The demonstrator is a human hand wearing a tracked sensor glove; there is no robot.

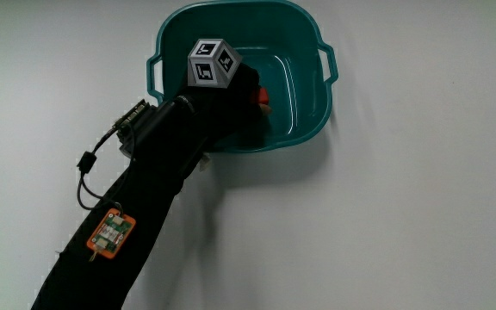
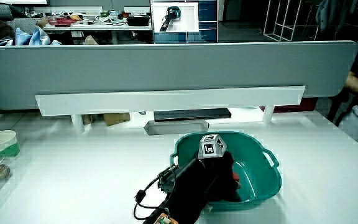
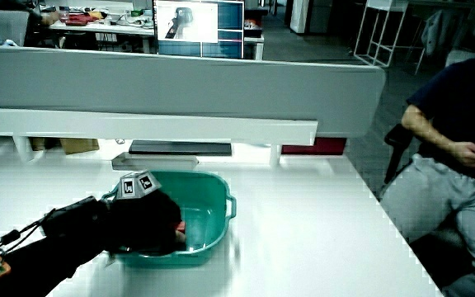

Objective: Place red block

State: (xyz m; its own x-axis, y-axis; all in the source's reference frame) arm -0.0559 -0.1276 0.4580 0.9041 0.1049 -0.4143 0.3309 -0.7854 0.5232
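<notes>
The hand (image 1: 235, 99) is reaching into the tub (image 1: 302, 34), with the forearm (image 1: 136, 207) crossing the tub's rim nearest the person. The cube (image 1: 213, 64) on the hand's back is sitting above the rim level. The block (image 1: 264, 99) is showing as a small red patch right at the fingertips, inside the tub, low near its floor. The fingers are curling down around the block and appear to be gripping it, though most of the block is hidden under the glove. Whether the block is touching the tub floor cannot be told.

In both side views the hand (image 2: 219, 177) (image 3: 151, 223) is dipping inside the tub (image 2: 263, 186) (image 3: 213, 194), with the block (image 2: 236, 181) (image 3: 180, 233) peeking out red just beside the fingertips. The tub is standing on the table (image 1: 420, 198), nearer the person than the partition (image 2: 166, 68).

A paper cup (image 2: 2, 144) is standing on the table well apart from the fingers, in a side view.
</notes>
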